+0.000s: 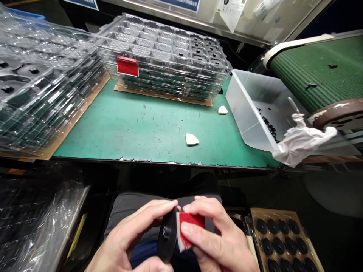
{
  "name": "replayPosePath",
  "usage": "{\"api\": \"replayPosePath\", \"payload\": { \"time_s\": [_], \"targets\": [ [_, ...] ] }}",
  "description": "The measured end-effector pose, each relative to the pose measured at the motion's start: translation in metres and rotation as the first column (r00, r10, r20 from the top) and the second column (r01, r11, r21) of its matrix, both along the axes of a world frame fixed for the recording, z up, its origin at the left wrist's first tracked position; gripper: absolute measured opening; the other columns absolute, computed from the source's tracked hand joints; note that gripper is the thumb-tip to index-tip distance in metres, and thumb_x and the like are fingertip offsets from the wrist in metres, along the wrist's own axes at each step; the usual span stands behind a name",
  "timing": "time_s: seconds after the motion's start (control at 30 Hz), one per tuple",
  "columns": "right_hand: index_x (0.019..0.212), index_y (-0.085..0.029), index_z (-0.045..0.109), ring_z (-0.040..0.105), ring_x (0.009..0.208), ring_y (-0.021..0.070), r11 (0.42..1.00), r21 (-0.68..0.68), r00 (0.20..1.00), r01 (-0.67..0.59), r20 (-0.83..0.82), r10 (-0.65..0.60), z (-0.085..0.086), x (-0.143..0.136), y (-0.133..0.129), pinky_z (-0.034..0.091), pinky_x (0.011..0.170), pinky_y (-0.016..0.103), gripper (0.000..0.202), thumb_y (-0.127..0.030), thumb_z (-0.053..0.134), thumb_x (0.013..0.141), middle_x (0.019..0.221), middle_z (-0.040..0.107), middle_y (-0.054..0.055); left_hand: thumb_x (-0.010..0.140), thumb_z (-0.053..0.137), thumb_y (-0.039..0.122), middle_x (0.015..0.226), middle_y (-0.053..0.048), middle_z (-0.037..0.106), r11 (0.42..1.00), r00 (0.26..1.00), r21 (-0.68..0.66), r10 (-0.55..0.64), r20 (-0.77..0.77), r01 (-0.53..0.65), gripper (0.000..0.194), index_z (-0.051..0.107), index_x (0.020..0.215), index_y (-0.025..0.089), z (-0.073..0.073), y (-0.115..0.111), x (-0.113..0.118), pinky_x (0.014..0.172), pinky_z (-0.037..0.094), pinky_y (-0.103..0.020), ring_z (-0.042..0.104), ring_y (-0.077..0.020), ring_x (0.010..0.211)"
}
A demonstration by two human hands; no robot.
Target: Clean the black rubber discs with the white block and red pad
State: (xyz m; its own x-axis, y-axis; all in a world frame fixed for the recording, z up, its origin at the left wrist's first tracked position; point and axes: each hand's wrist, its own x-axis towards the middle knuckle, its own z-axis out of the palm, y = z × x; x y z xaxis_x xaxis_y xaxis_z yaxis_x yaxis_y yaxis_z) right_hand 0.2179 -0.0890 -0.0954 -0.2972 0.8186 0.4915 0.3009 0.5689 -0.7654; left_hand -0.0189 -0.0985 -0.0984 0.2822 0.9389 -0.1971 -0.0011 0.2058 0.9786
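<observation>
My left hand [133, 234] grips a round black plastic part [167, 236] by its edge, above my lap. The part is turned nearly side-on, and a small raised knob stands on the face toward the left. From the other side, my right hand [221, 236] pinches a red pad with a pale grey edge [193, 220] between thumb and fingers. The pad's edge lies against or right beside the black part; whether they touch is hard to tell.
Stacked clear trays [167, 49] stand at the back, with more trays [42, 98] at left. Two white wedge-shaped pieces lie on the green table [127, 128]. At right are a translucent bin [246, 109], a white cloth [303, 139], a green conveyor [326, 64] and a lower tray of black discs [283, 241].
</observation>
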Motion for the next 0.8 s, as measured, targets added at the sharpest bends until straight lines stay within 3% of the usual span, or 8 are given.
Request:
{"api": "replayPosePath", "payload": {
  "time_s": [0.13,0.23,0.37,0.47,0.63,0.8],
  "targets": [
    [0.14,-0.024,0.073,0.071,0.109,0.0222,0.999,-0.048,1.0,0.019,-0.021,-0.02,-0.0001,0.0009,0.0018,0.065,0.091,0.04,0.046,-0.003,0.063,0.101,0.126,0.069,0.011,0.085,0.091,0.038,0.143,0.005,0.079,0.999,0.999,0.003,-0.036,0.027,0.036,0.057,0.074,0.138,0.052,-0.0009,-0.0002,-0.0002,0.106,0.06,-0.024,0.075,-0.0261,0.131],
    [0.133,-0.023,0.077,0.072,0.108,0.0231,0.995,0.1,0.998,0.025,0.047,-0.03,-0.0003,0.0014,0.0028,0.063,0.101,0.047,0.033,-0.013,0.064,0.105,0.122,0.072,0.01,0.084,0.092,0.043,0.144,0.005,0.078,0.999,1.0,-0.025,-0.024,0.01,0.024,0.057,0.074,0.138,0.053,-0.0019,-0.0006,-0.0002,0.105,0.061,-0.025,0.076,-0.0266,0.13],
    [0.14,-0.026,0.073,0.073,0.108,0.0245,0.998,0.019,0.996,0.057,0.073,-0.059,-0.0014,0.0014,0.0028,0.065,0.096,0.049,0.044,-0.006,0.062,0.102,0.122,0.072,0.012,0.086,0.089,0.052,0.148,0.003,0.076,0.998,0.999,-0.046,-0.037,0.029,0.038,0.054,0.075,0.138,0.051,-0.0029,-0.0007,0.0003,0.112,0.058,-0.032,0.072,-0.0296,0.135],
    [0.133,-0.029,0.077,0.074,0.106,0.0244,0.99,0.112,0.992,0.092,0.074,-0.1,-0.0034,0.0007,0.0012,0.064,0.098,0.049,0.034,-0.016,0.065,0.105,0.117,0.075,0.01,0.084,0.09,0.055,0.146,0.004,0.077,0.998,1.0,-0.06,-0.023,0.013,0.024,0.054,0.076,0.136,0.053,-0.0026,-0.0007,0.0009,0.12,0.051,-0.038,0.073,-0.0298,0.134],
    [0.134,-0.025,0.076,0.075,0.106,0.0242,0.994,0.073,0.986,0.084,0.138,-0.094,-0.0006,0.0044,0.001,0.063,0.101,0.051,0.039,-0.009,0.063,0.101,0.119,0.075,0.012,0.086,0.088,0.055,0.15,0.001,0.075,0.994,0.999,-0.099,-0.044,0.03,0.047,0.055,0.075,0.139,0.05,-0.0039,-0.0021,0.001,0.112,0.059,-0.036,0.072,-0.0314,0.135],
    [0.133,-0.033,0.078,0.078,0.104,0.0245,0.992,0.096,0.98,0.083,0.175,-0.099,0.0051,0.0085,0.0022,0.065,0.098,0.049,0.038,-0.016,0.067,0.101,0.114,0.079,0.007,0.084,0.091,0.052,0.144,0.003,0.079,0.997,0.999,-0.071,-0.021,0.03,0.024,0.055,0.076,0.136,0.051,-0.0057,-0.0012,0.0013,0.114,0.057,-0.037,0.075,-0.0304,0.131]
  ]
}}
